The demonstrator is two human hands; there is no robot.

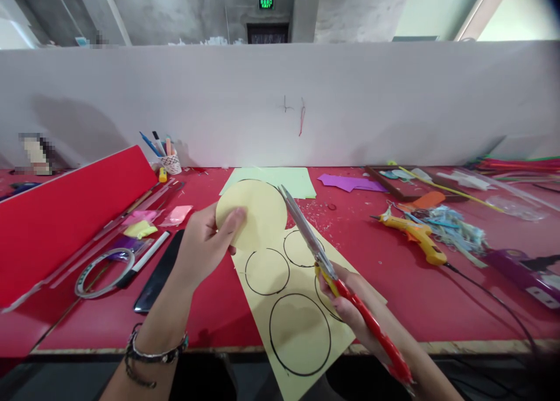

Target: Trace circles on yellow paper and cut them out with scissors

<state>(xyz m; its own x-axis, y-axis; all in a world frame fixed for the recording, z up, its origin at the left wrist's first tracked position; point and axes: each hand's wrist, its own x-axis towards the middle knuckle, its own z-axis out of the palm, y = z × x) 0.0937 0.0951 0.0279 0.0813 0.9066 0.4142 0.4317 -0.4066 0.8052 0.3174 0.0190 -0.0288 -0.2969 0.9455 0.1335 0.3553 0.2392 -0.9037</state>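
My left hand [212,238] is closed on a pale yellow paper circle [262,214], thumb on top. Part of a black outline shows along the circle's upper edge; its lower edge blends with the sheet behind, so I cannot tell whether they are joined. In my right hand [345,296] is a pair of scissors [306,229] with red and yellow handles. Their silver blades point up and away, the tips beside the circle's right edge. Below lies a yellow paper sheet [258,313] with several circles drawn in black, its near corner hanging past the table edge.
Left are a phone [161,273], a tape roll [105,273], a marker [144,258], a red board [74,220] and a pen cup [170,163]. Green paper [271,175] and purple paper [352,183] lie behind. A yellow glue gun [413,235] and a purple power strip [527,275] are right.
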